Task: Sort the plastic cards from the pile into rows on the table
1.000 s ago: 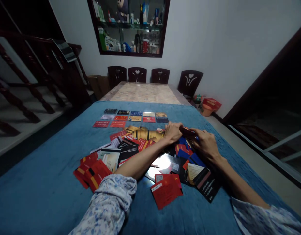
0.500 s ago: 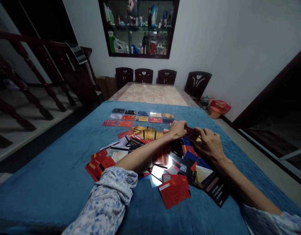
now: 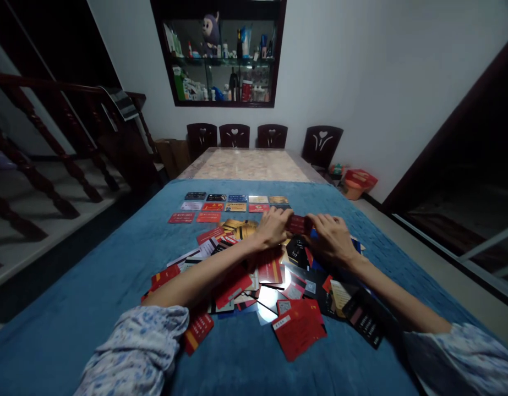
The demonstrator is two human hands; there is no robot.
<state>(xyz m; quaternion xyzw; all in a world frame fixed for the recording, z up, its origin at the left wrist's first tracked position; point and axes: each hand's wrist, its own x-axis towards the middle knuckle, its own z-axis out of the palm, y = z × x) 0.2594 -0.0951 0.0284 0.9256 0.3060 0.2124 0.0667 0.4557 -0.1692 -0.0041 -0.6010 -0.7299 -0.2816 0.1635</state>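
A dark red card [image 3: 297,224] is held up between both hands, above the heap. My left hand [image 3: 274,226] pinches its left end, and my right hand [image 3: 330,235] grips the right end with bent fingers. Below them spreads a loose heap of cards in red, black, gold, blue and white. A red card [image 3: 297,330] lies at the heap's near edge, and a black card [image 3: 364,320] lies by my right forearm. Beyond the heap, cards lie face up in rows, among them an orange-red card [image 3: 208,218] and a blue card [image 3: 238,198]. My left hand partly hides the end of the nearest row.
A blue cloth [image 3: 92,286] covers the near part of the table; the far part is a bare marbled top [image 3: 254,164]. Dark chairs [image 3: 234,135] stand behind it. A wooden railing [image 3: 51,170] runs along the left, and a red bag [image 3: 361,178] sits on the floor at right.
Both hands, still on the dark red card, have shifted left relative to the card rows. My left forearm has moved left and nearer, uncovering cards in the heap's middle. The view has tilted slightly up.
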